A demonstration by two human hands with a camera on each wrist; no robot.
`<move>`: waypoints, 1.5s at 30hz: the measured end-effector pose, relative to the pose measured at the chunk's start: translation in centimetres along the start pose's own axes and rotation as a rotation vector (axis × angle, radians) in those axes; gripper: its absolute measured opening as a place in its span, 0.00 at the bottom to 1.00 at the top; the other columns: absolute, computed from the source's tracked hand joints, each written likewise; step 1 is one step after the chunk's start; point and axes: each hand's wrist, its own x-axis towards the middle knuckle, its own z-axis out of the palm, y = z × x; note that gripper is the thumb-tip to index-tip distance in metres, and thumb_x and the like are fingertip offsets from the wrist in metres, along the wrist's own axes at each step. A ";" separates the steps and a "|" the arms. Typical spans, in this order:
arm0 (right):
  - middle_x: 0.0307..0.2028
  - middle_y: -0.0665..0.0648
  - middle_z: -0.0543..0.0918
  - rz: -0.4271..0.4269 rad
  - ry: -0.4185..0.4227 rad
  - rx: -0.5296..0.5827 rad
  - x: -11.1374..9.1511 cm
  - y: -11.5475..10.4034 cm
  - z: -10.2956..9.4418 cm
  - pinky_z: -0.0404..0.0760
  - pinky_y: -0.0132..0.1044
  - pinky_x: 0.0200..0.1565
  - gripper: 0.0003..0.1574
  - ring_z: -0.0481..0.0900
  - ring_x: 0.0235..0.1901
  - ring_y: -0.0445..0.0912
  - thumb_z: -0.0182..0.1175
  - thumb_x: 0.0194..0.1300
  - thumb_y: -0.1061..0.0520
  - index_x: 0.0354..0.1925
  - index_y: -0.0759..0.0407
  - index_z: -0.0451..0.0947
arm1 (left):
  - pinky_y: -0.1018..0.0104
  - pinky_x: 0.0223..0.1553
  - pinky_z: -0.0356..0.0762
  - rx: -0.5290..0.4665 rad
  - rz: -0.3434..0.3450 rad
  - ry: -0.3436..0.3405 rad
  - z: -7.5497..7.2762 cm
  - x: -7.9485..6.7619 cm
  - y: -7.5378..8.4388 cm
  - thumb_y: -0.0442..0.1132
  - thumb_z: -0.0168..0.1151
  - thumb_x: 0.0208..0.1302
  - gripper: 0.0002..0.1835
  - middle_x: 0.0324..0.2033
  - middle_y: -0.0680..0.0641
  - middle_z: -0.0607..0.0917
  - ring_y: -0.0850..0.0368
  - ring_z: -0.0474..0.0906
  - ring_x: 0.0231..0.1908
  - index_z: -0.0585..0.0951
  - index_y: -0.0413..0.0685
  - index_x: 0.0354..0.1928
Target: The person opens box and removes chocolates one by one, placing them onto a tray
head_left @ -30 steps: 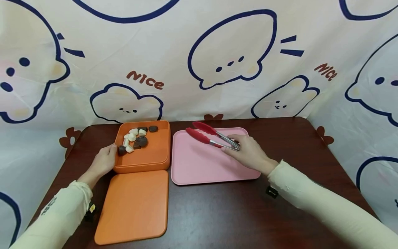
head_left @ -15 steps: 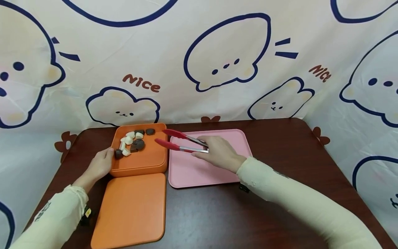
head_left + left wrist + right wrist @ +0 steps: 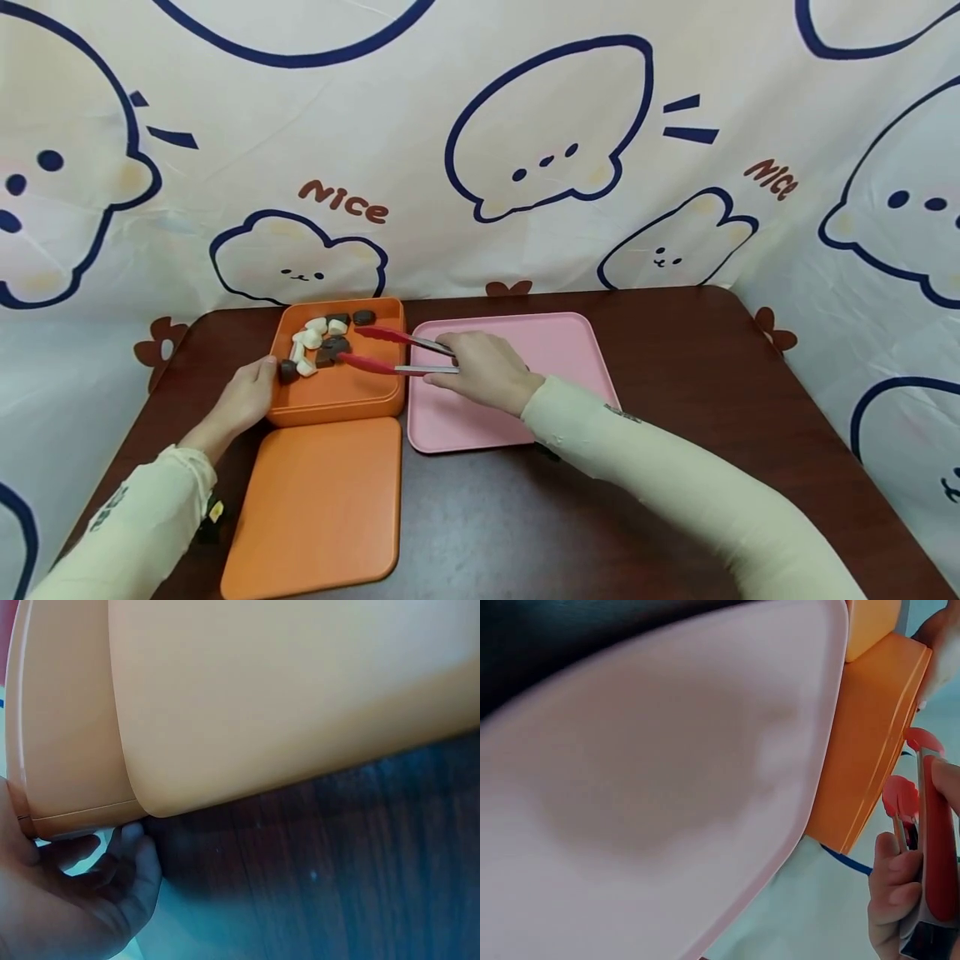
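My left hand (image 3: 243, 392) grips the left wall of an open orange box (image 3: 352, 392), thumb at the rim; the left wrist view shows its fingers (image 3: 139, 862) bent against the outside. Small white pieces (image 3: 312, 338) and dark brown pieces (image 3: 336, 345), chocolate-like in look, lie in the box. Red-tipped metal tongs (image 3: 408, 369) are held in my right hand (image 3: 483, 371), palm down over the pink tray (image 3: 465, 417). Their two arms are spread, and both red tips overlap the box's right half, the nearer one right at the brown pieces. Nothing shows between the tips.
A flat orange lid (image 3: 322, 500) lies directly in front of the box. The pink tray sits close along the box's right side. All rest on a dark wooden table (image 3: 675, 367), with a printed white cloth (image 3: 420, 250) hanging behind and at the sides.
My right hand has carried the tongs leftward from above the pink tray until their tips reach over the box. The left hand has stayed at the box's left wall.
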 end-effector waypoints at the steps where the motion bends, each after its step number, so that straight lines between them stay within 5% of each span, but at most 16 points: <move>1: 0.26 0.46 0.80 -0.009 0.003 -0.014 0.2 -0.2 0.1 0.71 0.32 0.26 0.28 0.74 0.25 0.41 0.68 0.63 0.36 0.53 0.51 0.81 | 0.33 0.66 0.61 -0.007 -0.008 -0.010 0.0 0.0 0.0 0.51 0.16 0.82 0.36 0.66 0.22 0.63 0.27 0.60 0.68 0.61 0.27 0.69; 4: 0.30 0.46 0.82 -0.037 0.012 -0.057 0.7 -0.8 0.4 0.75 0.33 0.28 0.29 0.76 0.28 0.41 0.68 0.64 0.35 0.55 0.50 0.81 | 0.30 0.70 0.52 -0.016 -0.035 -0.033 -0.1 0.0 0.0 0.53 0.16 0.82 0.38 0.73 0.21 0.53 0.23 0.48 0.74 0.48 0.25 0.76; 7: 0.35 0.46 0.84 -0.059 0.016 -0.097 1.1 -1.5 0.7 0.78 0.34 0.32 0.29 0.78 0.30 0.39 0.68 0.64 0.35 0.54 0.51 0.80 | 0.30 0.71 0.51 -0.017 -0.055 -0.044 -0.1 0.1 -0.1 0.54 0.15 0.81 0.39 0.74 0.22 0.50 0.23 0.46 0.74 0.46 0.26 0.76; 19: 0.40 0.50 0.85 -0.138 0.038 -0.403 2.6 -3.7 1.5 0.81 0.34 0.25 0.28 0.81 0.25 0.41 0.63 0.68 0.35 0.55 0.51 0.79 | 0.29 0.69 0.54 0.000 -0.037 -0.030 0.0 0.1 0.0 0.53 0.16 0.81 0.39 0.72 0.20 0.54 0.23 0.50 0.72 0.50 0.24 0.75; 28: 0.37 0.50 0.87 -0.201 0.075 -0.590 3.3 -4.7 1.9 0.85 0.36 0.31 0.24 0.85 0.33 0.42 0.64 0.67 0.37 0.50 0.52 0.82 | 0.30 0.70 0.54 0.005 -0.044 -0.032 -0.1 0.2 0.0 0.54 0.16 0.81 0.39 0.72 0.20 0.55 0.23 0.51 0.72 0.50 0.23 0.75; 40: 0.32 0.50 0.87 -0.246 0.170 -0.745 3.6 -5.3 2.6 0.83 0.33 0.25 0.10 0.82 0.26 0.40 0.57 0.75 0.54 0.46 0.53 0.85 | 0.32 0.68 0.59 0.005 -0.042 -0.003 0.1 0.3 -0.1 0.53 0.16 0.82 0.39 0.69 0.21 0.60 0.26 0.58 0.70 0.56 0.23 0.73; 45: 0.31 0.49 0.86 -0.246 0.141 -0.755 3.6 -5.5 2.3 0.83 0.32 0.26 0.10 0.81 0.25 0.39 0.56 0.75 0.55 0.45 0.53 0.85 | 0.33 0.67 0.61 0.009 -0.037 0.010 0.1 0.3 -0.1 0.52 0.17 0.82 0.38 0.68 0.21 0.63 0.28 0.61 0.68 0.59 0.24 0.72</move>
